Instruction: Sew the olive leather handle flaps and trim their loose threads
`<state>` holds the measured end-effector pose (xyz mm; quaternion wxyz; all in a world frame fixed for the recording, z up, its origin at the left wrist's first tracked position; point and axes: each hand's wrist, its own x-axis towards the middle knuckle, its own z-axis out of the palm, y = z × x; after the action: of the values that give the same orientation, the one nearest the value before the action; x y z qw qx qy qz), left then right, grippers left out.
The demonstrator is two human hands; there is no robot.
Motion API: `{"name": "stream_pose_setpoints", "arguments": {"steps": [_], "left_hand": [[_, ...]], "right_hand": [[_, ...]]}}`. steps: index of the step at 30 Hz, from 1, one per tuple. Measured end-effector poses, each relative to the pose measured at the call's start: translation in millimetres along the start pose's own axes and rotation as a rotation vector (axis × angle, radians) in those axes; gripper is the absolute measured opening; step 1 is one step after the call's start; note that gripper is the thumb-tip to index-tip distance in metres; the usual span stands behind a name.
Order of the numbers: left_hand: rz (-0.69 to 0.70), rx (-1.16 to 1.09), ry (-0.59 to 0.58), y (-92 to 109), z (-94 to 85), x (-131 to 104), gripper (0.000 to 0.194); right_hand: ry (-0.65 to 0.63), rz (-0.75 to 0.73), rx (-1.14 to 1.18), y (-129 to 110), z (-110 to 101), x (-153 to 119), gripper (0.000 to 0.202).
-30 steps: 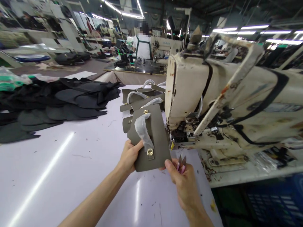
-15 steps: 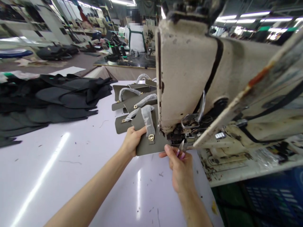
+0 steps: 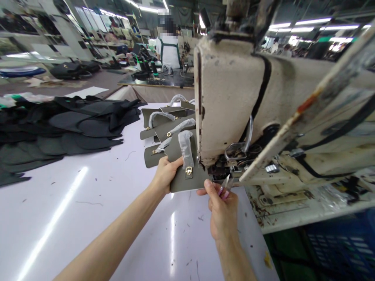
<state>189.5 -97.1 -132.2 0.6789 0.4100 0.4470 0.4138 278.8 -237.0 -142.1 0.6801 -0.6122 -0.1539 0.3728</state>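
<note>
A grey-green bag panel with a plastic-wrapped handle and a gold ring fitting lies partly under the sewing machine head. My left hand grips its left edge, thumb on top and fingers hidden beneath. At the near right corner, my right hand pinches the panel's edge between thumb and index finger. Small scissors with pink-purple handles are also tucked in that hand, blades pointing up. The machine head hides the panel's far right side and the needle.
Several similar handled panels lie overlapping behind. Black cut pieces are piled at the left. Thread scraps dot the pale table. A rusty bar slants across the right, above a blue crate. A person sits further back.
The view has shifted slightly, so the scene sits a little lower and further right. Both hands keep their hold on the panel, and the scissors stay in my right hand.
</note>
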Motion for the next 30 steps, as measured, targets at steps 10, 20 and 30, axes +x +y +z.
{"name": "stream_pose_setpoints", "arguments": {"steps": [10, 20, 30], "left_hand": [[0.022, -0.023, -0.001, -6.0, -1.2, -1.2, 0.039], [0.096, -0.02, 0.013, -2.3, -0.4, 0.9, 0.043], [0.166, -0.05, 0.099, -6.2, -6.2, -6.4, 0.036]], "right_hand": [[0.062, -0.026, -0.128, -2.0, 7.8, -12.7, 0.047], [0.155, 0.001, 0.005, 5.0, 26.6, -11.2, 0.042], [0.22, -0.092, 0.096, 16.9, 47.4, -9.5, 0.039]]}}
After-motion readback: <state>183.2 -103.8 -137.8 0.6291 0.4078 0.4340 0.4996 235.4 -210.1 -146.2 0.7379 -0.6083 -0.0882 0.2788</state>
